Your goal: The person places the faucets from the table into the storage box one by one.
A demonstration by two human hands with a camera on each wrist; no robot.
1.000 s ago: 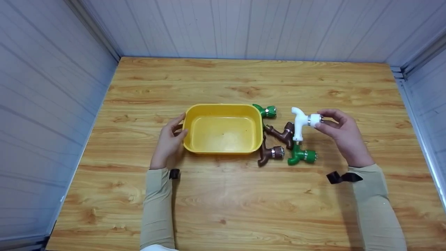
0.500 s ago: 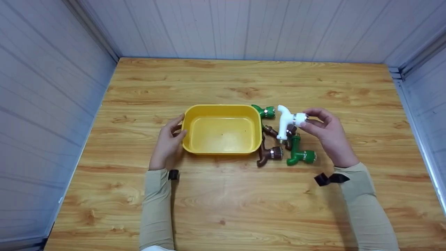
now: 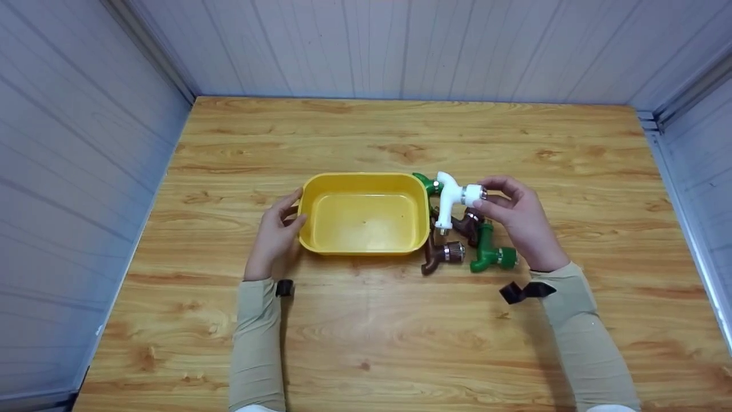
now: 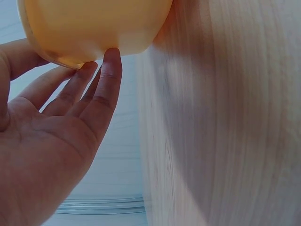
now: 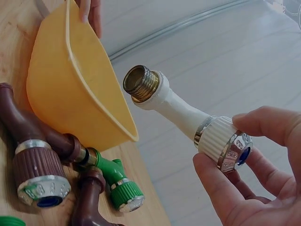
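Note:
My right hand [image 3: 523, 220] pinches a white tap [image 3: 450, 200] by its ribbed knob, thumb and fingers around the knob's end. The tap hangs above the other taps, just right of the yellow basin [image 3: 364, 253]. Its brass threaded end [image 5: 141, 84] faces the camera in the right wrist view. My left hand [image 3: 277, 232] holds the basin's left end, thumb at the rim and fingertips [image 4: 112, 59] against the outer wall. Beside the basin lie brown taps [image 3: 439, 256], a green tap [image 3: 493, 254] and another green tap [image 3: 426, 182], partly hidden by the white one.
The basin stands on a wood-grain table [image 3: 366, 343], and only its bare yellow floor shows inside. Pale panel walls [image 3: 377, 51] close off the back and sides. A black strap [image 3: 526, 292] is on the right sleeve and another [image 3: 285, 288] on the left.
My right hand has carried the white tap leftward, from over the front green tap to near the basin's right rim. The left hand and the basin stay in place.

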